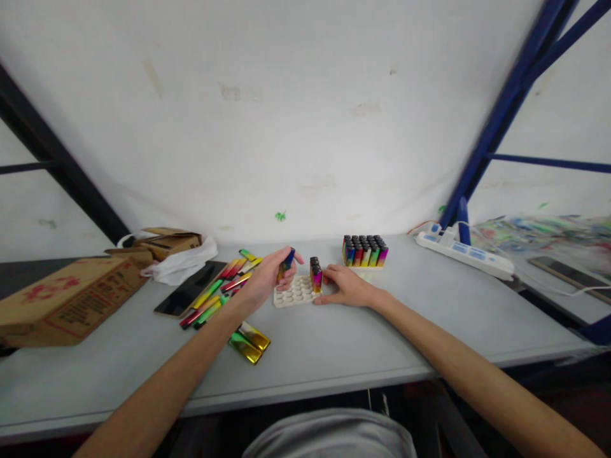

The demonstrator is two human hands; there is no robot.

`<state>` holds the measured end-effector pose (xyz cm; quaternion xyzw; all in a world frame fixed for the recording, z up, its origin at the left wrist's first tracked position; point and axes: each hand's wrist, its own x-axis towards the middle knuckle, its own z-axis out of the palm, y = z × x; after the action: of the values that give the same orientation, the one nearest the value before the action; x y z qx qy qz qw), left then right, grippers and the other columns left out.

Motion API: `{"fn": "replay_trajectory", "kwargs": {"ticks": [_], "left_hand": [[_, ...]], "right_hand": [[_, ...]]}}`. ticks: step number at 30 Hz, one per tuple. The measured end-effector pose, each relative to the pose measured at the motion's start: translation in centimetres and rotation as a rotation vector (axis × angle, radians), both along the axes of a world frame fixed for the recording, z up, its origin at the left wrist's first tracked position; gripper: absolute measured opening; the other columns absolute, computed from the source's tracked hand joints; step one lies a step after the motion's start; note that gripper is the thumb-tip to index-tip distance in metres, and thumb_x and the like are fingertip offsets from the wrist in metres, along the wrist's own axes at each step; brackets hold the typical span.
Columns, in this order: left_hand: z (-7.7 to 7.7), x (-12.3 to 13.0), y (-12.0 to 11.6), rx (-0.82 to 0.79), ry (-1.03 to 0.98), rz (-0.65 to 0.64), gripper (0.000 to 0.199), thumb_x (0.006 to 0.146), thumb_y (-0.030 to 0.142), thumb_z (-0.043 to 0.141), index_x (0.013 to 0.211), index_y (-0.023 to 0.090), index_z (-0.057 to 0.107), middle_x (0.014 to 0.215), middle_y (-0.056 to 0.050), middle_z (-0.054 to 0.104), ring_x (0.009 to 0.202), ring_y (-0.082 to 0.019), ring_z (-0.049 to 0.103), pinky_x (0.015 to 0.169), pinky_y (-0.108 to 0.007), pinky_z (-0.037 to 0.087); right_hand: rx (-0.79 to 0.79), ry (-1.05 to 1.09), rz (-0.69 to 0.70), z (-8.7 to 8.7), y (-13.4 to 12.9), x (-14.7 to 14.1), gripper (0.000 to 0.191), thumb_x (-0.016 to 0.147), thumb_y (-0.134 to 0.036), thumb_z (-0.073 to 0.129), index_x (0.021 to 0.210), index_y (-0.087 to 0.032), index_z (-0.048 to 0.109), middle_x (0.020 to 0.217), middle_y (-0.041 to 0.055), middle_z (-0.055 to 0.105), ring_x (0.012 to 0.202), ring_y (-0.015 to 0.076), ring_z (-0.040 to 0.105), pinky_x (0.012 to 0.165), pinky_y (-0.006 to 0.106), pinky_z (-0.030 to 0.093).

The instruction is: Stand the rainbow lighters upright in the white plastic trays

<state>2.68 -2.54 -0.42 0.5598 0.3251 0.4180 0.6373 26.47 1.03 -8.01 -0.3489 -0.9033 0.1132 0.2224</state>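
Note:
My left hand (268,275) is closed around a blue-topped lighter (286,264), held above the left part of a white tray (294,294) with rows of holes. A single row of shiny lighters (316,275) stands upright along the tray's right side. My right hand (348,286) grips the tray's right edge, its thumb at the near corner and its fingers beside the standing row. Left of the tray lie loose metallic-coloured lighters (208,310), partly hidden by my left forearm. Nearer the front are gold and green ones (248,343).
A full block of upright lighters (365,251) stands at the back right. Farther right lies a white power strip (465,253) with cords. On the left are a dark flat phone-like slab (188,289), a white plastic bag (184,264) and a cardboard box (76,299).

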Motion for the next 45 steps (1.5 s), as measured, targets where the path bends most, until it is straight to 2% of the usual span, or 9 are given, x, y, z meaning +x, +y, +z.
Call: {"fn": "replay_trajectory", "kwargs": {"ticks": [5, 13, 17, 21, 24, 27, 30, 37, 45], "left_hand": [[-0.9, -0.5, -0.4, -0.064, 0.068, -0.007, 0.042, 0.092, 0.053, 0.047, 0.069, 0.017, 0.049, 0.059, 0.004, 0.034, 0.048, -0.009, 0.029, 0.046, -0.021, 0.027], [-2.0, -0.4, -0.2, -0.085, 0.08, 0.039, 0.032, 0.088, 0.043, 0.044, 0.066, 0.019, 0.042, 0.059, 0.006, 0.028, 0.044, -0.007, 0.025, 0.044, -0.02, 0.022], [-2.4, -0.3, -0.4, -0.082, 0.06, 0.054, 0.037, 0.09, 0.049, 0.046, 0.07, 0.017, 0.047, 0.06, 0.005, 0.033, 0.046, -0.007, 0.027, 0.045, -0.019, 0.022], [-2.6, 0.1, -0.6, -0.076, 0.024, 0.033, 0.038, 0.089, 0.055, 0.056, 0.088, 0.018, 0.053, 0.064, 0.005, 0.043, 0.049, -0.009, 0.036, 0.046, -0.02, 0.028], [-2.9, 0.3, -0.5, 0.068, 0.082, 0.08, 0.033, 0.088, 0.05, 0.063, 0.095, 0.019, 0.054, 0.07, 0.002, 0.055, 0.057, -0.012, 0.049, 0.051, -0.022, 0.039], [-3.2, 0.4, -0.2, 0.316, 0.234, 0.188, 0.033, 0.088, 0.048, 0.066, 0.094, 0.016, 0.064, 0.086, -0.004, 0.065, 0.079, -0.016, 0.06, 0.067, -0.025, 0.049], [-3.3, 0.2, 0.1, 0.463, 0.32, 0.204, 0.032, 0.085, 0.045, 0.072, 0.097, 0.015, 0.073, 0.099, -0.009, 0.068, 0.096, -0.021, 0.063, 0.078, -0.028, 0.053], [-3.8, -0.1, -0.3, 0.479, 0.409, 0.125, 0.034, 0.086, 0.039, 0.073, 0.112, 0.018, 0.076, 0.116, -0.01, 0.075, 0.107, -0.025, 0.069, 0.097, -0.037, 0.056], [-4.2, 0.6, -0.6, 0.6, 0.493, 0.175, 0.033, 0.088, 0.042, 0.071, 0.111, 0.019, 0.076, 0.109, -0.01, 0.077, 0.096, -0.025, 0.072, 0.089, -0.037, 0.059]], "right_hand": [[0.0, 0.006, -0.009, 0.2, -0.2, 0.0, 0.057, 0.079, -0.065, 0.076, 0.1, -0.014, 0.065, 0.088, 0.0061, 0.059, 0.08, 0.0206, 0.054, 0.072, 0.03, 0.041], [-0.008, 0.009, -0.002, 0.3, -0.2, 0.0, 0.055, 0.08, -0.065, 0.075, 0.098, -0.014, 0.064, 0.088, 0.0059, 0.059, 0.079, 0.0205, 0.055, 0.072, 0.03, 0.042], [-0.008, 0.016, 0.002, 0.3, -0.2, -0.1, 0.054, 0.08, -0.064, 0.077, 0.098, -0.014, 0.064, 0.089, 0.0057, 0.059, 0.08, 0.0207, 0.055, 0.072, 0.03, 0.042], [-0.009, 0.019, -0.011, 0.4, -0.3, -0.1, 0.052, 0.079, -0.062, 0.078, 0.096, -0.014, 0.065, 0.088, 0.0058, 0.06, 0.08, 0.0206, 0.055, 0.072, 0.03, 0.041], [-0.013, 0.028, -0.023, 0.4, -0.5, -0.2, 0.053, 0.079, -0.062, 0.079, 0.095, -0.014, 0.066, 0.088, 0.0057, 0.059, 0.08, 0.0203, 0.054, 0.07, 0.029, 0.04], [-0.018, 0.052, -0.024, 0.4, -0.5, -0.4, 0.055, 0.077, -0.063, 0.08, 0.098, -0.014, 0.067, 0.087, 0.0048, 0.059, 0.079, 0.0196, 0.054, 0.07, 0.029, 0.039], [-0.022, 0.065, -0.037, 0.3, -0.5, -0.5, 0.059, 0.075, -0.065, 0.08, 0.102, -0.014, 0.067, 0.087, 0.0044, 0.059, 0.079, 0.0194, 0.054, 0.069, 0.028, 0.039], [-0.019, -0.001, 0.028, 0.6, -0.2, 0.3, 0.053, 0.076, -0.061, 0.081, 0.097, -0.015, 0.066, 0.091, 0.0058, 0.06, 0.085, 0.022, 0.055, 0.075, 0.03, 0.04], [-0.048, 0.016, 0.036, 0.4, 0.3, 0.5, 0.048, 0.077, -0.058, 0.082, 0.092, -0.016, 0.066, 0.087, 0.0034, 0.058, 0.081, 0.0199, 0.054, 0.072, 0.028, 0.039]]}}
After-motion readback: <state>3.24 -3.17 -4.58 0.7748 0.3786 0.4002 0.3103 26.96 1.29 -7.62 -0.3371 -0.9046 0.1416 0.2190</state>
